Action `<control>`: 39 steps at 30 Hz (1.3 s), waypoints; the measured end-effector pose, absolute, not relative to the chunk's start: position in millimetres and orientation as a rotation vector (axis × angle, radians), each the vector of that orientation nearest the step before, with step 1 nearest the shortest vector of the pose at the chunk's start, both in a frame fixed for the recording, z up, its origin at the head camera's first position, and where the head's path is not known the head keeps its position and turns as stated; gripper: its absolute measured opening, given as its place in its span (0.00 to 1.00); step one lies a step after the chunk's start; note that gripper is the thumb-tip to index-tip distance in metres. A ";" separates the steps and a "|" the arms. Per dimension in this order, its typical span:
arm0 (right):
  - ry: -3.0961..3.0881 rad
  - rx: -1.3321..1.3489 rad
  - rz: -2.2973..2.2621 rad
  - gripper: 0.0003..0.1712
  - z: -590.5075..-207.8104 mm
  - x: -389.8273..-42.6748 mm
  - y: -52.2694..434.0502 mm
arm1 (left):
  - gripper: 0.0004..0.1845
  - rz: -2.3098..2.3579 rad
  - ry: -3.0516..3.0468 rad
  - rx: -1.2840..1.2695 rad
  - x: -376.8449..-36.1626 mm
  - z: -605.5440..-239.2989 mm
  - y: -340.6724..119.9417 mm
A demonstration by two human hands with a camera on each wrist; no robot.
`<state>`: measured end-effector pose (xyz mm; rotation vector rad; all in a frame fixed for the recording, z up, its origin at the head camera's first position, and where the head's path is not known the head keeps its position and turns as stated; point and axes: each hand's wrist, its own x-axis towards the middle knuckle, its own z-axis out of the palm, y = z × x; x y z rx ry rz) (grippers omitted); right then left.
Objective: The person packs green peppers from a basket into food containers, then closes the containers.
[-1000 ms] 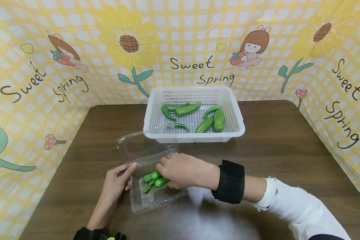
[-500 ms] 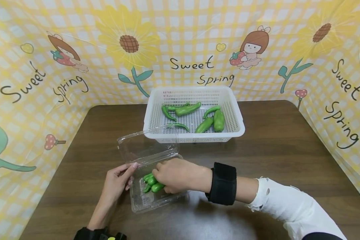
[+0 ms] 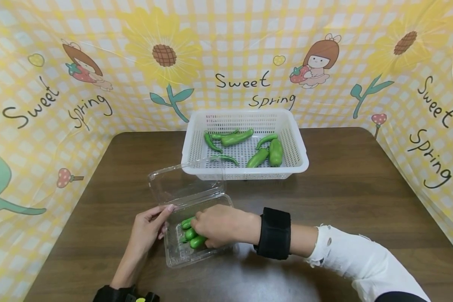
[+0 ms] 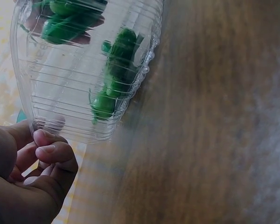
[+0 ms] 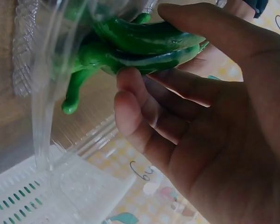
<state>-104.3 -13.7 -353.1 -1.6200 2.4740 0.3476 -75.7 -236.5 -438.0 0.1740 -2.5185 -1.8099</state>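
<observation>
The right hand is inside the clear box, with its thumb and fingers bent around some green peppers; the right wrist view shows two of them between the thumb and the fingertips. The peppers stick out to the left of this hand, down in the box. They lie side by side, and their long way runs left from under the hand, so their ends face the left hand's side. I cannot tell how many are held and how many just lie in the box, as the right hand hides part of them. The right hand is the nearer one, since it touches them. The left hand is a little way off to their left and pinches the box's edge, near the fold where the lid joins. The lid is up and leans away, ahead of both hands. Ahead of the right hand and a bit to its right, a white basket sits on the brown surface with other peppers in it. For writing, the cloth ahead of the hands, and out to both sides, says "Sweet" and "Spring" in black. In the left wrist view the box wall has faint marks, too weak to read. I can read no brand or label.
</observation>
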 end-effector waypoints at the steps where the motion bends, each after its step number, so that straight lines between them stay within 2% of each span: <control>1: 2.471 -1.624 0.342 0.24 -354.4 -104.5 -14.1 | 0.18 -1.810 -2.519 0.175 -75.7 -437.8 -236.4; 4: 2.461 -1.631 0.335 0.24 -357.8 -105.0 -15.3 | 0.18 -1.817 -2.512 0.186 -76.1 -437.2 -235.9; 13: 2.420 -1.555 0.354 0.33 -365.7 -103.0 -18.8 | 0.19 -1.824 -2.510 0.216 -76.8 -437.0 -234.9; 31: 2.378 -1.564 0.359 0.32 -376.3 -107.0 -19.4 | 0.19 -1.829 -2.506 0.237 -75.3 -436.6 -233.8; 39: 2.380 -1.584 0.366 0.29 -381.8 -108.2 -21.6 | 0.18 -1.837 -2.488 0.220 -74.3 -437.7 -234.8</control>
